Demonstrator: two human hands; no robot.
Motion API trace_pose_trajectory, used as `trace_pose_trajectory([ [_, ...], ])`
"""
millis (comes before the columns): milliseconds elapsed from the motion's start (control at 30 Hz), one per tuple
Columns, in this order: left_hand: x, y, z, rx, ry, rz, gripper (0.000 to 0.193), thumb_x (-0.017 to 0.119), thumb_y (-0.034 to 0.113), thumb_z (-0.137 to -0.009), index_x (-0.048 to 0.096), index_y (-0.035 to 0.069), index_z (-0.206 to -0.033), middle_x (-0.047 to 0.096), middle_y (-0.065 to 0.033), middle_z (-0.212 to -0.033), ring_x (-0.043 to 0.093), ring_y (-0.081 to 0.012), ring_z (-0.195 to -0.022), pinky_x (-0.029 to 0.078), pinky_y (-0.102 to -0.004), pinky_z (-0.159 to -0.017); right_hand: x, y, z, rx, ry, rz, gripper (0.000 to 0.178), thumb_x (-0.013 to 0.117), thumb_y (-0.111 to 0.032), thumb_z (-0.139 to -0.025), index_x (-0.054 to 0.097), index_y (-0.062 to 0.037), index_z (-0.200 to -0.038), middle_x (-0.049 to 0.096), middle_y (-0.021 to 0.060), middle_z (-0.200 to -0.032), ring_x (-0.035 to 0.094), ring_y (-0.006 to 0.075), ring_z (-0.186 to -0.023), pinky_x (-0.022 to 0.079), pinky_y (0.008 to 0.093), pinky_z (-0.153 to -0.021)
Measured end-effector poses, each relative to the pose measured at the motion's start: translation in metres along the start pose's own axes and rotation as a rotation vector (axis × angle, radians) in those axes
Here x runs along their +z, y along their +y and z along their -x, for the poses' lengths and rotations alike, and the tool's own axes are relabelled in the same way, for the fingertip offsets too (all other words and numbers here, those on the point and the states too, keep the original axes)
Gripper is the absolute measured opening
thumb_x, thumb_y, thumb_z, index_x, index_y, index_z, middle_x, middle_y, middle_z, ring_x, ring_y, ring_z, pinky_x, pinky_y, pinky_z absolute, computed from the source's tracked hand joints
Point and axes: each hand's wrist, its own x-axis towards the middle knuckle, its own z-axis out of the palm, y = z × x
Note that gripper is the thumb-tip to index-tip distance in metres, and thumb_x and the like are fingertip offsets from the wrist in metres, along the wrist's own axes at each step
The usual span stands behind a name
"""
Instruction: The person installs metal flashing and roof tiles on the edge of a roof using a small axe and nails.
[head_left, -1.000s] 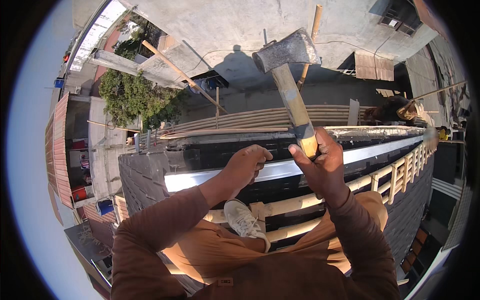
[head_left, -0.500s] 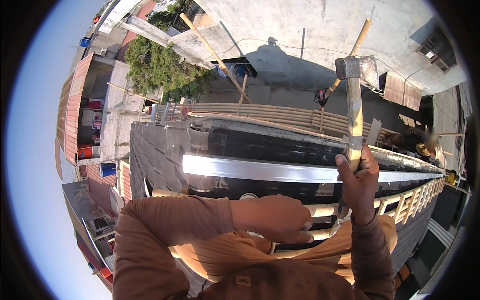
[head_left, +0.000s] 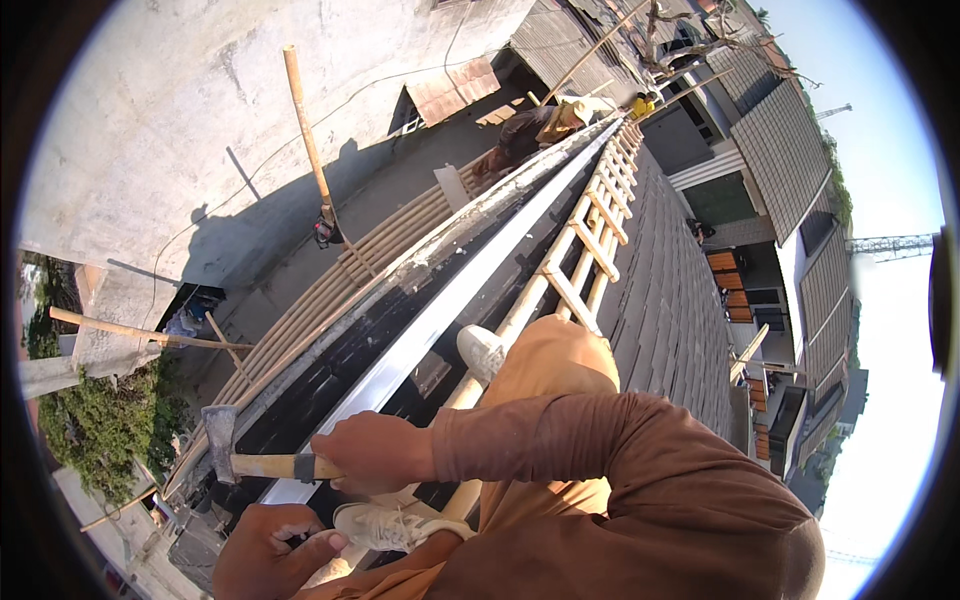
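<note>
My right hand (head_left: 378,450) is closed round the wooden handle of a hatchet (head_left: 262,466), just behind a dark band on it. The hatchet's worn grey metal head (head_left: 220,443) points left, over the roof edge. Below it, my left hand (head_left: 270,550) is closed with thumb and fingers pinched together. A small dark bit shows between them, too little to name. A long silvery metal strip (head_left: 440,330) runs under my right hand and away up the dark roof. My white shoes (head_left: 395,527) rest beside the strip, near a bamboo ladder (head_left: 530,305).
Grey roof shingles (head_left: 665,270) slope down on the right. Bamboo poles (head_left: 400,235) line the left side, with an upright pole (head_left: 310,130) before a pale wall (head_left: 160,130). A person in a hat (head_left: 555,120) is at the strip's far end. A tree (head_left: 110,425) stands lower left.
The view has swung to the right along the roof. The hatchet, upright before, now lies level with its head to the left. My left hand has come down beside the strip.
</note>
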Motion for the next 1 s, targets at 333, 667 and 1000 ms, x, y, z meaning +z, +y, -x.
trace_pose_trajectory([
  [333,-0.031,-0.277,0.101,0.015,0.565,1.020,0.050,0.054,0.051,-0.103,0.055,0.010,-0.075,0.040,0.0020,-0.053,0.033,-0.0091,-0.038,0.025,-0.0283,-0.034,0.000,0.005,0.003,0.146,-0.131,-0.042,0.040,0.071,-0.030,-0.089,0.059,-0.0014,-0.114,0.069,0.0197,-0.094,0.069,0.0409,-0.093,0.055,0.0492,-0.083],
  [667,0.090,-0.336,0.054,-0.535,1.148,1.544,0.060,0.075,0.054,-0.091,0.056,0.008,-0.124,0.042,0.0050,-0.072,0.032,-0.0051,-0.054,0.027,-0.0235,-0.047,0.016,0.005,-0.003,0.226,-0.135,-0.062,0.030,0.079,-0.023,-0.085,0.062,-0.0010,-0.098,0.063,0.0153,-0.067,0.063,0.0329,-0.059,0.048,0.0418,-0.058],
  [1000,0.069,-0.348,0.035,-0.547,1.527,1.272,0.079,0.072,0.067,-0.086,0.056,0.007,-0.134,0.058,-0.0078,-0.111,0.033,-0.0063,-0.058,0.028,-0.0228,-0.049,0.014,0.017,0.006,0.253,-0.158,-0.045,0.031,0.079,-0.021,-0.085,0.058,0.0013,-0.090,0.058,0.0150,-0.060,0.057,0.0299,-0.052,0.043,0.0409,-0.052],
])
